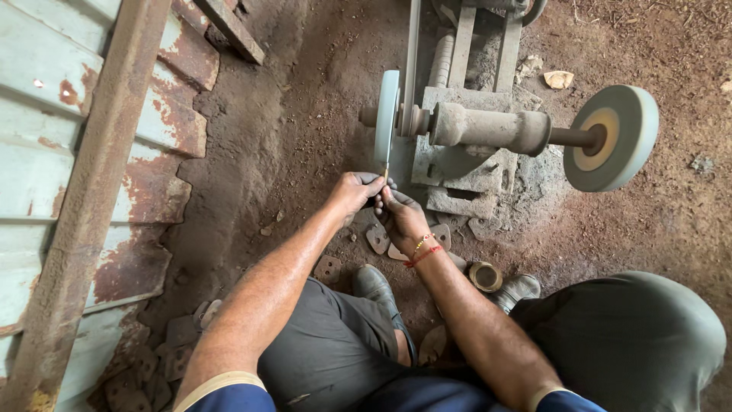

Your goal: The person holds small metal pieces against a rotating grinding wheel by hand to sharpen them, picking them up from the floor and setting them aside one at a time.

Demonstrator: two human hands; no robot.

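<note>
Both my hands meet just below a thin grey grinding wheel (386, 114) on a horizontal shaft (488, 128). My left hand (355, 193) and my right hand (399, 216) together grip a small narrow metal piece (385, 172), whose tip points up and touches the wheel's lower rim. My right wrist wears red and beaded bands. A thicker grinding wheel (611, 137) sits on the shaft's right end.
The grinder stands on a grey metal base (467, 179) on dirt ground. Several flat metal pieces (377, 239) lie near my shoes (374, 284), with more at lower left (164, 358). A rusty corrugated sheet and beam (91, 191) fill the left side. A small round tin (485, 275) sits by my right foot.
</note>
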